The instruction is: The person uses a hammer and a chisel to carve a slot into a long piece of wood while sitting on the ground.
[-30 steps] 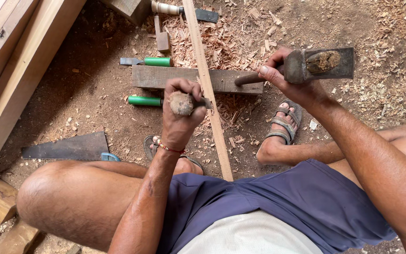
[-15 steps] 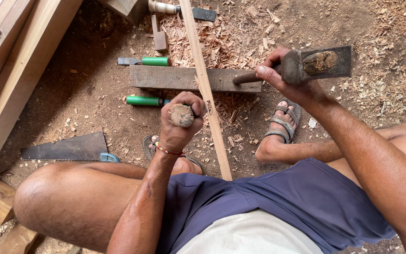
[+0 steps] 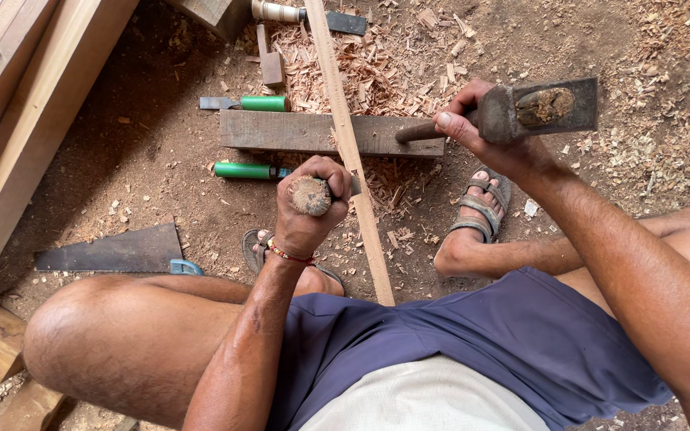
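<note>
My left hand (image 3: 311, 209) is clenched around a wooden-handled chisel (image 3: 310, 195), whose battered round butt faces up at me. It stands over a long thin wooden strip (image 3: 350, 148) that runs from the top of the view down to my lap. My right hand (image 3: 485, 134) grips a hatchet (image 3: 538, 108) close under its dark steel head, held raised to the right of the strip with the flat side up. The strip lies across a grey wooden block (image 3: 307, 132) on the dirt floor. The chisel's blade is hidden under my fist.
Two green-handled chisels (image 3: 262, 104) (image 3: 243, 170) lie by the block. A handsaw (image 3: 113, 252) lies left, beside large timber beams (image 3: 21, 120). Another pale-handled tool (image 3: 289, 13) lies at the top. Wood chips (image 3: 377, 64) cover the ground. My sandalled foot (image 3: 479, 209) rests right of the strip.
My left hand with the chisel has shifted slightly along the strip. The raised hatchet has stayed about where it was.
</note>
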